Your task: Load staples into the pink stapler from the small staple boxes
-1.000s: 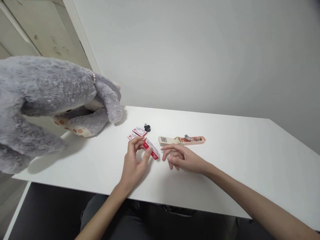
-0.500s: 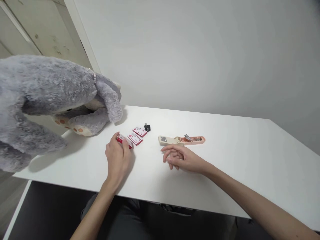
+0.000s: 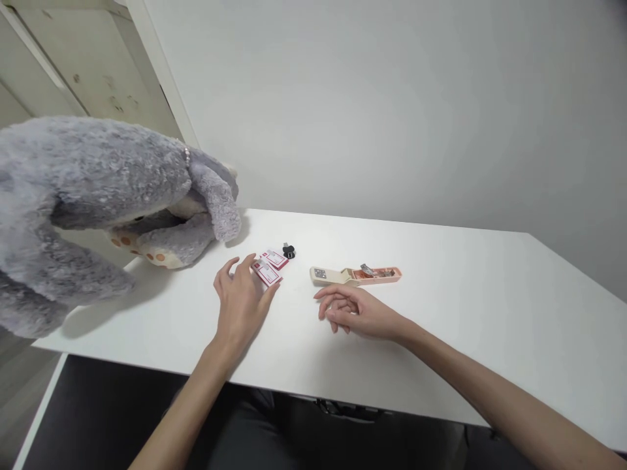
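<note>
My left hand (image 3: 241,301) spans a small red-and-white box (image 3: 267,273), with the index finger at its far left end and the thumb at its near right end. A second such box (image 3: 275,259) lies directly behind and partly covered. Whether the held box rests on another one, I cannot tell. My right hand (image 3: 345,310) hovers over or rests on the table, fingers loosely bent and holding nothing. Just beyond its fingers lies an opened, hinged, long slim case (image 3: 377,277), cream on one half and pink on the other, with a silvery piece in the pink half.
Behind the boxes lies a small black object (image 3: 289,251) with a metal end. A large grey plush toy (image 3: 108,163) leans over the left end of the white table (image 3: 441,326). A pale wall (image 3: 372,117) stands along the back edge.
My left hand has moved right with a box, from beside the other two to over the nearer one; only two boxes show now. My right hand has stayed in place.
</note>
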A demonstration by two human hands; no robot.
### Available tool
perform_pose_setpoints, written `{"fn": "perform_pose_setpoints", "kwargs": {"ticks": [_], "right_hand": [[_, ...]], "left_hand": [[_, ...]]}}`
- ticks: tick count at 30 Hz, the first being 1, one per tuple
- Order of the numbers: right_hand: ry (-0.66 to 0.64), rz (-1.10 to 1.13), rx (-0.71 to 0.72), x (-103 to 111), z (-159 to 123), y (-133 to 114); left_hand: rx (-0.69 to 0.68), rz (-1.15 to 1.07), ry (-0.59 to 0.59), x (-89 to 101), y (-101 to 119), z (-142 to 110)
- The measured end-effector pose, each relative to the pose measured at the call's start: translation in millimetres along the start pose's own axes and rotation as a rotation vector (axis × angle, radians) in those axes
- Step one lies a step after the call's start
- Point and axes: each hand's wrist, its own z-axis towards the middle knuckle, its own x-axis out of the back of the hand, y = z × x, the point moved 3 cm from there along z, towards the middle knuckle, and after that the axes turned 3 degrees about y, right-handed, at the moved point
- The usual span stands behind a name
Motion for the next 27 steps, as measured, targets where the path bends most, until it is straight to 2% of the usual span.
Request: {"fn": "perform_pose_setpoints", "kwargs": {"ticks": [5, 6, 8, 11, 13, 19, 24, 27], "right_hand": [[0.006, -0.005, -0.005, -1, 1, 0], [0.005, -0.006, -0.007, -1, 1, -1], [0.005, -0.011, -0.011, -1, 1, -1], [0.009, -0.020, -0.021, -1, 1, -1], [0.008, -0.022, -0.026, -1, 1, -1], [-0.001, -0.033, -0.026, -1, 0, -2], [0.002, -0.028, -0.019, -1, 1, -2], [0.004, -0.021, -0.018, -1, 1, -1]], "left_hand": [[-0.236, -0.123, 0.103, 16.2, 29, -8], [-0.239, -0.161, 0.105, 16.0, 33, -10], [-0.147, -0.237, 0.096, 11.9, 36, -12], [0.033, -0.264, 0.078, 3.7, 30, -11], [0.071, -0.176, 0.086, 2.1, 25, -9], [-0.020, 0.142, 0.040, -0.2, 9, 3], [-0.063, 0.198, -0.036, -22.5, -3, 22], [-0.068, 0.199, -0.029, -34.0, -6, 30]]}}
